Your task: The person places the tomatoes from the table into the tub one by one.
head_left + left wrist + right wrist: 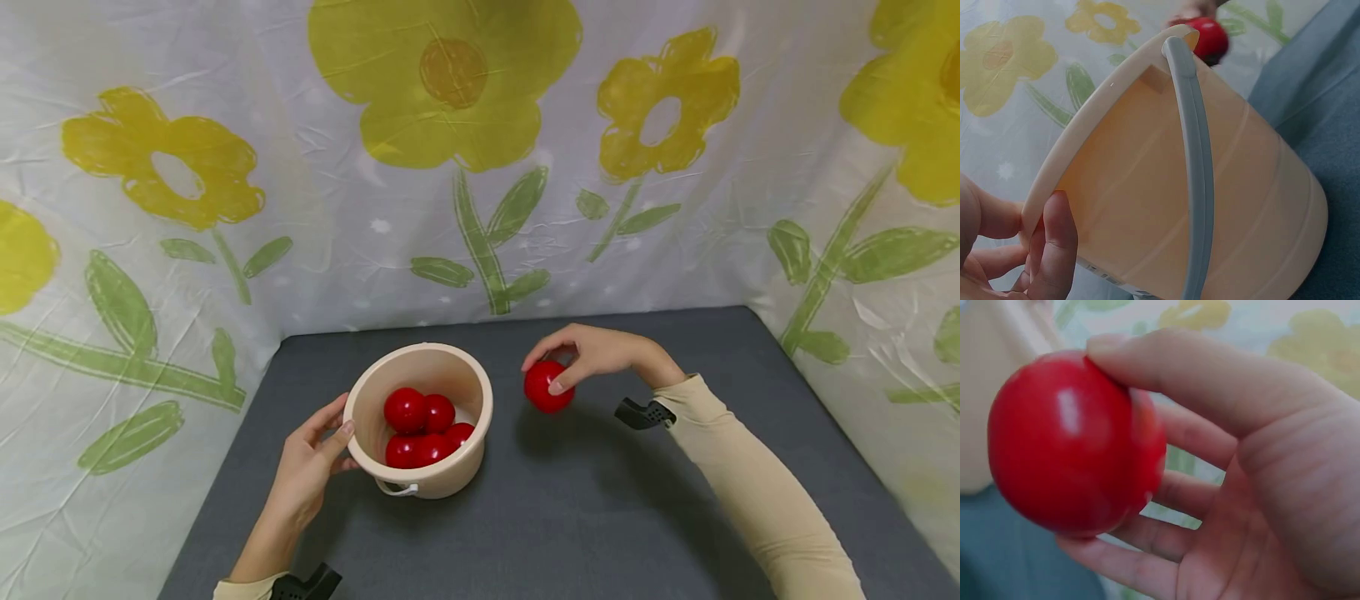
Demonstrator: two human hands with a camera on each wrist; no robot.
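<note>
A beige bucket (457,479) stands on the dark table, with several shiny red balls (405,410) lying inside it. At its left rim, my left hand (303,467) pinches the edge between thumb and fingers; the left wrist view shows this grip on the bucket (1254,187) up close. To the bucket's right, my right hand (596,354) holds one more red ball (547,387) above the table, apart from the bucket. In the right wrist view, thumb and fingers wrap around this ball (1072,450). A pale grey handle (1197,175) hangs down the bucket's side.
The dark grey table (570,525) extends around the bucket. Behind and beside it hangs a white curtain (337,242) printed with yellow flowers. Black devices are strapped at both wrists, such as the right wrist strap (643,413).
</note>
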